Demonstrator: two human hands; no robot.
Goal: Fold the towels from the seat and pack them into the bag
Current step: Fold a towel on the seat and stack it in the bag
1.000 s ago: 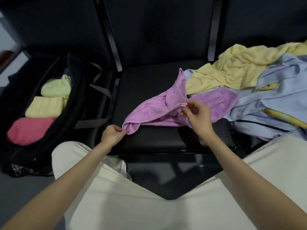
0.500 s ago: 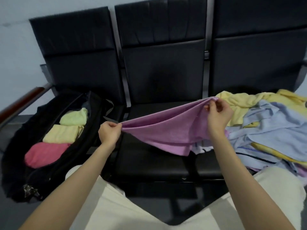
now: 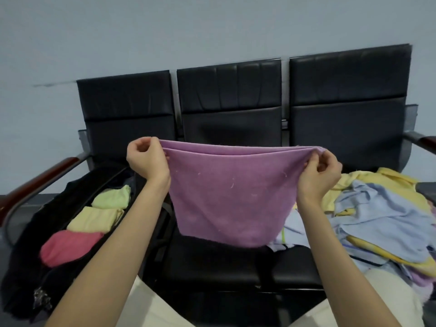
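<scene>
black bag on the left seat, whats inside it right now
Inside the black bag three folded towels lie in a row: a pink towel nearest, a pale yellow towel in the middle, and a light green towel farthest. Whatever lies under them is covered.

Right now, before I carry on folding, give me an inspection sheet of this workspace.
Surface: black middle seat, bare in front.
Job's things: purple towel held up doubled, two top edges showing; black bag open on the left seat with green towel, yellow towel and pink towel folded inside.
Clutter: unfolded towel pile on the right seat.
Grippers: left hand and right hand pinch the top corners.
Cables: nothing seen.
Surroundings: plain wall, armrests.
</scene>
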